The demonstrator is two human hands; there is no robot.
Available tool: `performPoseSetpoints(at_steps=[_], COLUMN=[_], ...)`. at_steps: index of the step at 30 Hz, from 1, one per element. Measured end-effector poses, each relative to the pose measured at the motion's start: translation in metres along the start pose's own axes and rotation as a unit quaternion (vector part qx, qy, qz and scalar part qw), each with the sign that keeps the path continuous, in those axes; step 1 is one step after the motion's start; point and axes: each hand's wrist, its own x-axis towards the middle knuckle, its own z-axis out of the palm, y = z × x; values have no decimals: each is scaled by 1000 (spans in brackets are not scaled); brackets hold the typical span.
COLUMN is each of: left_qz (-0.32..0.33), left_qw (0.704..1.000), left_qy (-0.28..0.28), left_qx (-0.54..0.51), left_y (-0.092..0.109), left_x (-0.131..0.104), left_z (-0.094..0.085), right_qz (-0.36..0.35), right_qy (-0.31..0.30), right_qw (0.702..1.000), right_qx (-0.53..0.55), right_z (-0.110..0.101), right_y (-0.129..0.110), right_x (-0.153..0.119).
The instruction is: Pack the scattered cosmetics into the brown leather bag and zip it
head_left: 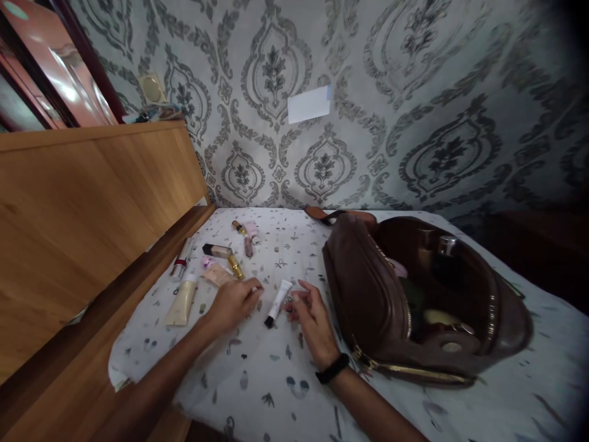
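Note:
A small white tube with a black cap (pixel 280 301) lies on the patterned sheet between my hands. My right hand (pixel 315 319), with a black band on its wrist, is just right of the tube, its fingers apart and loosely bent, holding nothing. On the other side my left hand (pixel 234 304) hovers with loosely curved fingers, and nothing shows in it. Just beyond the left hand lie a peach-coloured tube (pixel 217 274) and a gold lipstick tube (pixel 235 267). A cream-coloured squeeze tube (pixel 182 301) rests to the left of that hand.
A brown leather bag (pixel 368 288) stands unzipped at the right, with items inside. Farther back are a black-capped cosmetic tube (pixel 217 250), a silver tube with a red band (pixel 183 258) and several small cosmetics. A wooden panel (pixel 101 202) borders the left; a patterned wall (pixel 276 147) stands behind.

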Motion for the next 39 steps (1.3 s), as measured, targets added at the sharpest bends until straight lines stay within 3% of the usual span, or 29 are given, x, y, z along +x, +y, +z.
performPoseSetpoints(at_steps=[4,8,11,17,22,26,30,33,39], left_qz=[-105,-169,-169,-176,-188,-182,-130,-107,-131], left_qw=[987,970,978,980,978,982,987,969,952], left_qy=[57,11,-18,-10,-17,-13,28,80,166], left_qx=[110,172,124,94,94,50,-95,-209,-221], left_y=[-29,-53,-58,-52,-51,-61,-75,-78,-63], left_x=[5,-10,-25,-35,-39,-49,-50,-45,-40], left_z=[-29,-42,-35,-13,-15,-19,-17,-15,-21], right_qz=[-5,2,2,-16,-18,-36,-47,-46,-45], right_qy=[-7,-20,-34,-40,-51,-68,-93,-95,-105], right_qw=[1000,1000,999,999,998,997,994,994,993], right_qx=[3,-14,-29,-21,-15,-7,-25,-28,-18], right_z=[1,2,1,1,1,2,2,3,3], right_y=[0,-1,-3,-2,-2,-1,-2,-4,-5], right_x=[1,0,-1,-1,0,-1,-2,-4,-5])
